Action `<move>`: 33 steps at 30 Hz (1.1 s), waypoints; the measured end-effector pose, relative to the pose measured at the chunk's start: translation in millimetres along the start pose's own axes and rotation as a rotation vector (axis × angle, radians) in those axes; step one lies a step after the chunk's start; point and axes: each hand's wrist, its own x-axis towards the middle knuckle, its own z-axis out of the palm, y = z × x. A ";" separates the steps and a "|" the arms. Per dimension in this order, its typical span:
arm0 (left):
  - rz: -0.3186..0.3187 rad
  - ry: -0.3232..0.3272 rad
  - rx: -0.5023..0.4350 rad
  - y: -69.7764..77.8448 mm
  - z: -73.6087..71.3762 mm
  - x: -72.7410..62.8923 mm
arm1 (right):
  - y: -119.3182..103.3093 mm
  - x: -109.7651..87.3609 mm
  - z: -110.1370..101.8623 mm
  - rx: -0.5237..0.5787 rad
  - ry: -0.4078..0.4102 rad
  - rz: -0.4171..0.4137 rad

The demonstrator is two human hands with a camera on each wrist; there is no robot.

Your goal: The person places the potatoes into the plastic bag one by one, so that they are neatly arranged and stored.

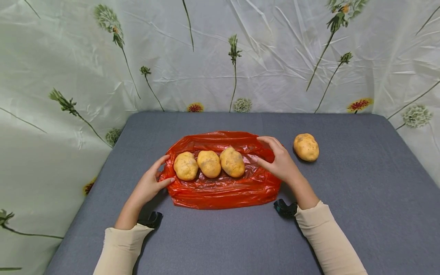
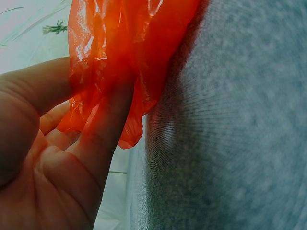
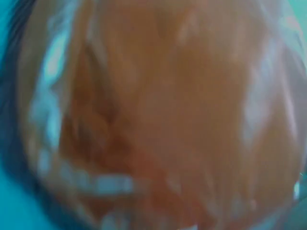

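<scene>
A red plastic bag [image 1: 223,198] lies spread on the table, its long side running left to right. Three potatoes sit in a row on the film: a left one [image 1: 185,166], a middle one [image 1: 209,164] and a right one [image 1: 232,162]. At the bag's left end my left hand [image 1: 148,184] grips the edge; in the left wrist view, fingers show through the thin film [image 2: 129,43]. My right hand [image 1: 280,160] curls thumb and fingers round the bag's right end. Blurred, glossy film [image 3: 182,105] fills the right wrist view and hides that hand.
A fourth potato [image 1: 306,147] lies on the grey table [image 1: 220,240], to the right of the bag and beyond my right hand. Behind the table hangs a pale curtain [image 1: 206,68] printed with flowers. Black wrist devices [image 1: 286,209] sit under both wrists.
</scene>
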 end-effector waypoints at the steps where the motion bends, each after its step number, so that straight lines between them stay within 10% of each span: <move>1: -0.001 0.000 -0.002 -4.2 0.2 0.8 | 0.5 -0.8 -2.0 -0.002 0.005 0.001; 33: 0.010 0.017 0.039 -9.6 1.6 1.8 | 34.9 -24.7 -66.8 -0.102 0.262 0.136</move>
